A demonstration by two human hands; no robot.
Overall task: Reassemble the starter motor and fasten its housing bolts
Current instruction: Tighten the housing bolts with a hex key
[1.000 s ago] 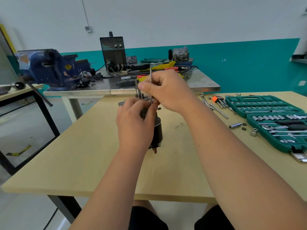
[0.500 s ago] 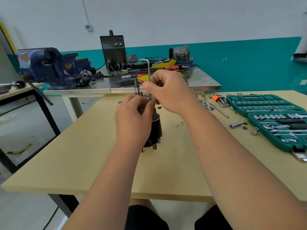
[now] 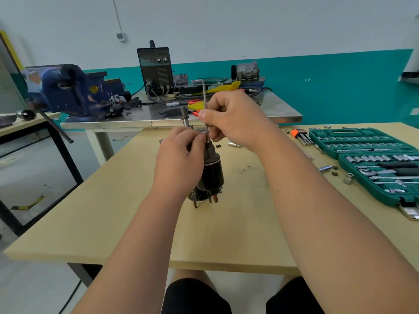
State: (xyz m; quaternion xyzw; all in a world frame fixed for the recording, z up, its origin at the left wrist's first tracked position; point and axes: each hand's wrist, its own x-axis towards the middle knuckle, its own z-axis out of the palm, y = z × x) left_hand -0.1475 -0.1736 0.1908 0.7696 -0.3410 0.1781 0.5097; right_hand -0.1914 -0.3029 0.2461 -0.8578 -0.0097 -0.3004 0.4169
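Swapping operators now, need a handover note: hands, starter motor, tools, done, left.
Left hand grips the top of the starter motor, upright on the wooden table.
Right hand pinches the hex key, vertical, tip down at the motor's top.
Socket set lies open on the right.
Done: motor body looks assembled; key seemingly on a bolt.
Left: finish tightening; hands hide the bolts, so check each.

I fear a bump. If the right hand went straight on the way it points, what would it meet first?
Likely the upright shaft of the starter motor, just left of the right hand, which pinches the hex key; depth is unclear.
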